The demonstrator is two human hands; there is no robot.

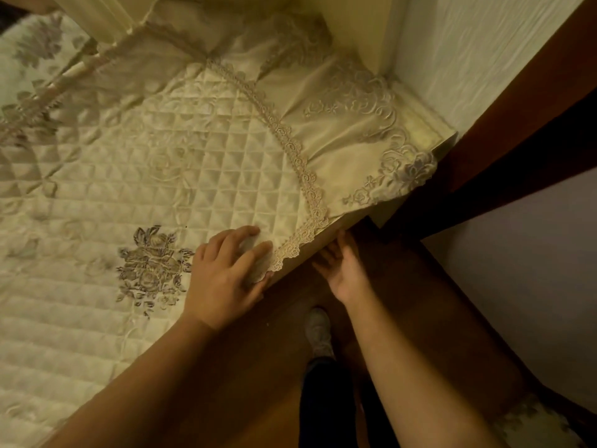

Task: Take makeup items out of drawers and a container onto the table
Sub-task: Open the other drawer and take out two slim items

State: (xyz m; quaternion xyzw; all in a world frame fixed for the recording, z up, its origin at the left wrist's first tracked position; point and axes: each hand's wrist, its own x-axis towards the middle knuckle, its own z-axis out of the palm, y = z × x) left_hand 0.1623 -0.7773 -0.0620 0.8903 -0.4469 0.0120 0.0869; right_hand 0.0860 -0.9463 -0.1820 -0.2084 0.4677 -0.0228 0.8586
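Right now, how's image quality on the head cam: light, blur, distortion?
Head view: dim, warm yellow light; floor under the table edge in deep shadow; strong wide-angle bending at the borders; left hand on the quilted cloth fairly sharp, right hand softer, shaded.

Single head cam, wide-angle, looks steeply down and fwd at close range over the cloth-covered worktop (168, 163), its edge running 7 to 2 o'clock, floor (403, 286) at 5 o'clock, wall (484, 59) at 1 o'clock.
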